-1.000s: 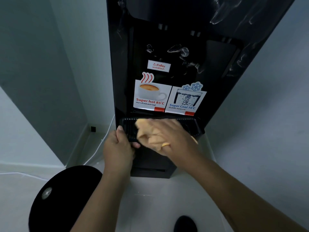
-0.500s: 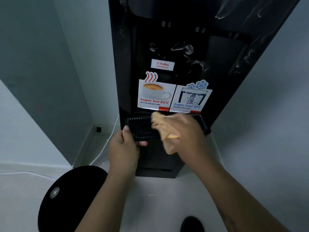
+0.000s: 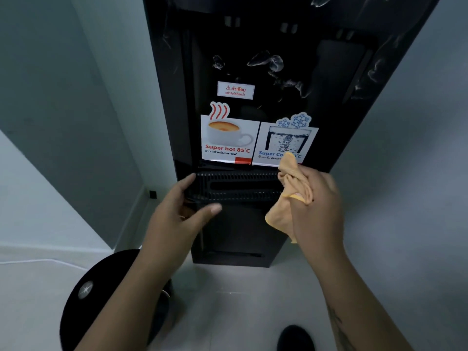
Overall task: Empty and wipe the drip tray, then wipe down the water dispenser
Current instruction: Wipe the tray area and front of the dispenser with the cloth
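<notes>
A tall black water dispenser point(image 3: 336, 79) stands against the wall, with hot and cold stickers on its recess. Its black slotted drip tray point(image 3: 238, 186) sits in the slot below the stickers. My left hand point(image 3: 177, 214) grips the tray's left end, thumb under the front edge and fingers along the side. My right hand point(image 3: 316, 206) is closed on a crumpled orange cloth point(image 3: 293, 178) at the tray's right end. The cloth covers that end and the lower corner of the cold sticker. Smears show on the dispenser's glossy front.
A round black object point(image 3: 101, 295) lies on the floor at the lower left, beside the dispenser's base. A white cable point(image 3: 38, 260) runs along the left wall's foot. A dark shoe tip point(image 3: 295, 338) shows at the bottom. Walls close in on both sides.
My right hand has swept the cloth from the tray's middle to its right end. My left hand has loosened, its fingers stretched along the tray's left side.
</notes>
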Demonstrator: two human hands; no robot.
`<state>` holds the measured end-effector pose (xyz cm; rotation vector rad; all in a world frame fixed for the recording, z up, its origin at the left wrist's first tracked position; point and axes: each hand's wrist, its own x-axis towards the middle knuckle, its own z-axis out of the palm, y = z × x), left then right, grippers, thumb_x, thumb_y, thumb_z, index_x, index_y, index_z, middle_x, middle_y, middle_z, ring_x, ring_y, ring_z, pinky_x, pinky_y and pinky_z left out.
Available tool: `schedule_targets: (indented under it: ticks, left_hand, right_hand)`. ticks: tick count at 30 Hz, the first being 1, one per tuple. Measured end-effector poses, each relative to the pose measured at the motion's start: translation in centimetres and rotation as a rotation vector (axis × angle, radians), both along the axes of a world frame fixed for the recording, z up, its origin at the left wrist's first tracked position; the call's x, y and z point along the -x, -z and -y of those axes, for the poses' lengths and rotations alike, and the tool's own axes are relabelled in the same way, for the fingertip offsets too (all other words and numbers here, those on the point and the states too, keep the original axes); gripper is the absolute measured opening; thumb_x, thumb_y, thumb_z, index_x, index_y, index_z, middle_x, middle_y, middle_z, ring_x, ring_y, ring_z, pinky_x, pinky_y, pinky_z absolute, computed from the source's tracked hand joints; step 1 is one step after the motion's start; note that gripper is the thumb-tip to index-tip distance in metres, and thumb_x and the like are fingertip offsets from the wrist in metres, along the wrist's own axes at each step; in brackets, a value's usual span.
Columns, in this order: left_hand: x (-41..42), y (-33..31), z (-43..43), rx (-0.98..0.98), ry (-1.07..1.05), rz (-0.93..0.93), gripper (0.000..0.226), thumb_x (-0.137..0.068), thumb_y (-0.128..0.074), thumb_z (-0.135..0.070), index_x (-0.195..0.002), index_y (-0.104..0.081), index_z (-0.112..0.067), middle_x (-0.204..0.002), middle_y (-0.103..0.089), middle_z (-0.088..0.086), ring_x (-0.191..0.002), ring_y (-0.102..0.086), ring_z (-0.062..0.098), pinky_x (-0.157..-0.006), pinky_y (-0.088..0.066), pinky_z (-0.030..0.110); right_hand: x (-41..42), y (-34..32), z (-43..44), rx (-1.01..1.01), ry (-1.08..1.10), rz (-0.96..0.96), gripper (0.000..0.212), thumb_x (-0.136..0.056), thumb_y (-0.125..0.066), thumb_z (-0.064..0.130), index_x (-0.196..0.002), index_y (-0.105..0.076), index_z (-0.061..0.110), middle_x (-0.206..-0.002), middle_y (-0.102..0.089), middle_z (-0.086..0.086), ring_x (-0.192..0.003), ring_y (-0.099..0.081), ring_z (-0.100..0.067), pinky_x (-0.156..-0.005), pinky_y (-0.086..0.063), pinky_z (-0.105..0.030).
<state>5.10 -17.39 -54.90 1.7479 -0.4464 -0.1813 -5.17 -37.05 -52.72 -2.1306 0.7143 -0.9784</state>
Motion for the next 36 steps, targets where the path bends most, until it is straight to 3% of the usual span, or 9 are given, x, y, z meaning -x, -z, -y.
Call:
schedule_targets:
  ticks: [4, 7, 11, 13, 16, 21, 24, 29, 36]
  left_hand:
    - [-1.1, -0.2, -1.1, -0.135, -0.118, 0.268, 0.040, -0.091, -0.068, -0.009, -0.124, -0.067, -0.031, -0.086, -0.066, -0.020, -0.080, -0.061, -0.006, -0.069, -0.040, -0.001]
    - [-1.1, -1.2, -0.4, -0.131, -0.191, 0.442, 0.020, -0.087, -0.063, -0.037, -0.106, -0.067, -0.043, -0.087, -0.048, -0.015, -0.079, -0.052, -0.003, -0.070, -0.035, -0.002]
    - [-0.5, -2.5, 1.0, 0.100, -0.217, 0.229, 0.015, -0.089, -0.057, -0.048, -0.081, -0.070, -0.045, -0.086, -0.063, -0.007, -0.076, -0.059, -0.004, -0.068, -0.042, 0.004]
    - [-0.1, -2.6, 1.7, 0.186, -0.219, 0.087, 0.023, -0.095, -0.059, -0.041, -0.079, -0.074, -0.033, -0.078, -0.072, -0.005, -0.071, -0.064, -0.001, -0.062, -0.047, 0.008]
    - [0.2, -2.5, 2.3, 0.242, -0.262, -0.096, 0.031, -0.098, -0.059, -0.034, -0.075, -0.076, -0.023, -0.070, -0.074, -0.006, -0.059, -0.064, -0.001, -0.052, -0.048, 0.011]
    - [0.3, -1.0, 2.0, 0.146, -0.248, -0.268, 0.039, -0.100, -0.056, -0.032, -0.075, -0.070, -0.006, -0.057, -0.063, -0.004, -0.048, -0.054, 0.009, -0.045, -0.044, 0.020]
    - [-0.1, -0.5, 1.5, 0.160, -0.300, -0.294, 0.048, -0.100, -0.056, -0.033, -0.083, -0.059, 0.011, -0.058, -0.054, 0.006, -0.050, -0.046, 0.017, -0.054, -0.038, 0.028]
    - [-0.1, -0.6, 0.7, 0.138, -0.279, -0.301, 0.052, -0.100, -0.054, -0.038, -0.088, -0.057, 0.012, -0.053, -0.053, 0.003, -0.049, -0.045, 0.016, -0.056, -0.038, 0.031]
    - [0.0, -0.4, 0.9, 0.116, -0.313, -0.248, 0.052, -0.100, -0.055, -0.036, -0.083, -0.054, 0.013, -0.049, -0.048, 0.004, -0.040, -0.040, 0.010, -0.039, -0.032, 0.017]
  right_hand:
    - [0.1, -1.4, 0.0, -0.136, 0.065, 0.164, 0.051, -0.086, -0.058, 0.001, -0.124, -0.056, 0.035, -0.118, -0.060, 0.013, -0.107, -0.058, -0.006, -0.082, -0.043, -0.012]
    - [0.7, -2.8, -0.5, -0.142, 0.154, 0.398, 0.044, -0.087, -0.064, 0.012, -0.117, -0.049, 0.040, -0.105, -0.062, 0.027, -0.096, -0.059, 0.007, -0.074, -0.043, -0.005]
    - [0.5, -3.7, -1.0, -0.028, 0.141, 0.512, 0.026, -0.085, -0.063, 0.010, -0.107, -0.062, 0.024, -0.103, -0.064, 0.015, -0.094, -0.060, -0.002, -0.079, -0.044, -0.010]
    - [0.1, -3.1, -1.4, 0.029, 0.124, 0.487, 0.028, -0.082, -0.065, -0.002, -0.107, -0.069, 0.012, -0.114, -0.057, 0.000, -0.102, -0.059, -0.010, -0.087, -0.043, -0.010]
    - [-1.3, -1.9, -2.5, 0.027, 0.060, 0.400, 0.051, -0.073, -0.059, -0.014, -0.115, -0.069, 0.014, -0.115, -0.050, 0.006, -0.106, -0.055, -0.009, -0.091, -0.041, -0.011]
    - [-3.9, 0.2, -5.6, 0.415, -0.249, -0.048, 0.067, -0.055, -0.074, 0.008, -0.115, -0.063, 0.035, -0.110, -0.058, 0.010, -0.097, -0.049, -0.018, -0.077, -0.042, -0.032]
    - [-4.7, 0.5, -4.2, 0.511, -0.069, -0.258, 0.063, -0.049, -0.072, 0.025, -0.107, -0.062, 0.046, -0.104, -0.050, 0.014, -0.093, -0.041, -0.015, -0.073, -0.029, -0.030]
    - [-3.3, -0.2, 1.5, 0.244, 0.298, -0.318, 0.040, -0.071, -0.065, 0.011, -0.105, -0.065, 0.032, -0.108, -0.053, -0.001, -0.099, -0.044, -0.029, -0.079, -0.022, -0.034]
    - [-5.4, -0.9, -5.5, 0.442, -0.267, -0.320, 0.047, -0.073, -0.064, 0.024, -0.116, -0.063, 0.042, -0.103, -0.051, 0.011, -0.100, -0.044, -0.016, -0.080, -0.029, -0.034]
